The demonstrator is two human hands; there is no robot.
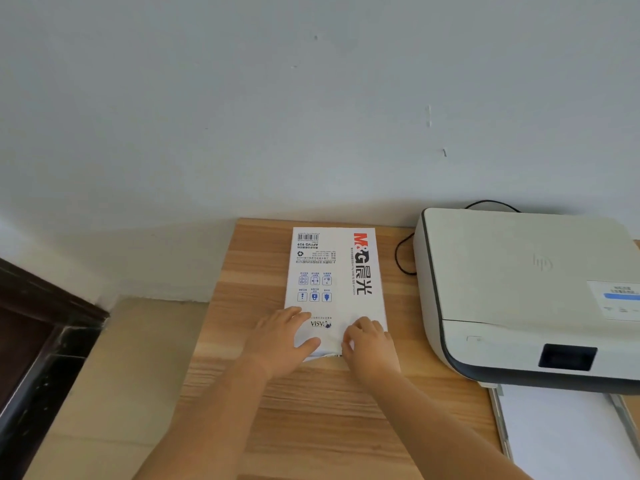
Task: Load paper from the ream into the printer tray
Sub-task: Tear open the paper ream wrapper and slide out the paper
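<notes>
Left hand (282,336) lies flat, fingers spread on the ream (334,271); right hand (369,344) pinches its wrapper's near end. Wrapper reads "M&G", printer (519,292) shows "hp".

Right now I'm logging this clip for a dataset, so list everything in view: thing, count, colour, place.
Paper ream: one, white wrapper with red and black M&G lettering, lying flat on the table near the wall.
Printer: one, white with dark trim, on the table right of the ream.
Printer tray: one, pulled out below the printer's front, white sheet inside.
Cable: one, black, between ream and printer.
Table: one, light wood grain.
Wall: pale, behind the table.
Dark wooden frame: one, far left.
Left hand: resting flat on the ream's near end.
Right hand: fingers curled, pinching the wrapper at the near end.
</notes>
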